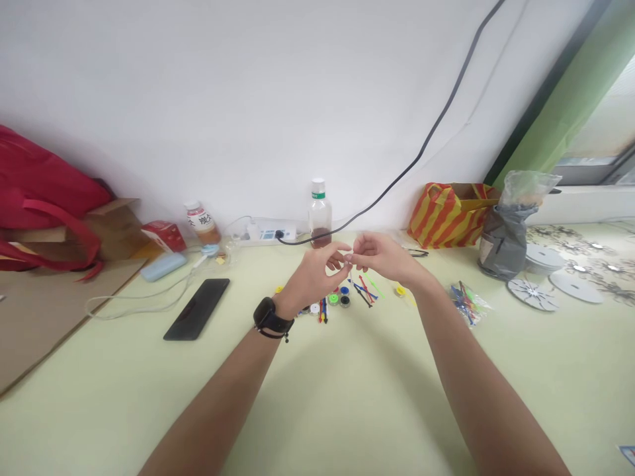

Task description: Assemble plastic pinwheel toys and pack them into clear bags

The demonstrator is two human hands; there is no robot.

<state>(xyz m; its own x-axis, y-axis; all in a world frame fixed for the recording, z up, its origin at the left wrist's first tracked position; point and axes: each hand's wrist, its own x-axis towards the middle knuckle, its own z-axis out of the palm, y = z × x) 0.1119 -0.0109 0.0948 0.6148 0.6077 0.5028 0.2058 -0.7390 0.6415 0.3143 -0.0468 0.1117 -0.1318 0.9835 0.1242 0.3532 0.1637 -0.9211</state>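
— Where was the small pale piece [348, 260]?

— It was between the fingertips of the person's two hands, raised over the pale green table [327, 396], near the middle of the view. It was too small and blurred for its shape to be told.

— How was the left hand [317, 268] posed?

— Its thumb and forefinger curved toward each other like a letter C, with the tips pinching the piece. A black watch [270, 317] circled the wrist.

— And the right hand [377, 254]?

— It met the left from the other side, thumb and forefinger pinching the same piece, the remaining fingers curled in. The fingers of the two hands overlapped there, so exactly which tip touched where could not be told.

— What lay near the hands?

— Just below them, on the table, were round coloured discs, among them a green disc [334, 299] and a black disc [344, 301], and slim coloured arrows [366, 291], some crossing one another. A yellow disc [399, 291] lay apart, near the right wrist. Beyond the right forearm was a clear bag of coloured pieces [469, 304]; left of the watch lay a dark phone [197, 309]. Behind the hands, a bottle [320, 211] stood upright by the wall.
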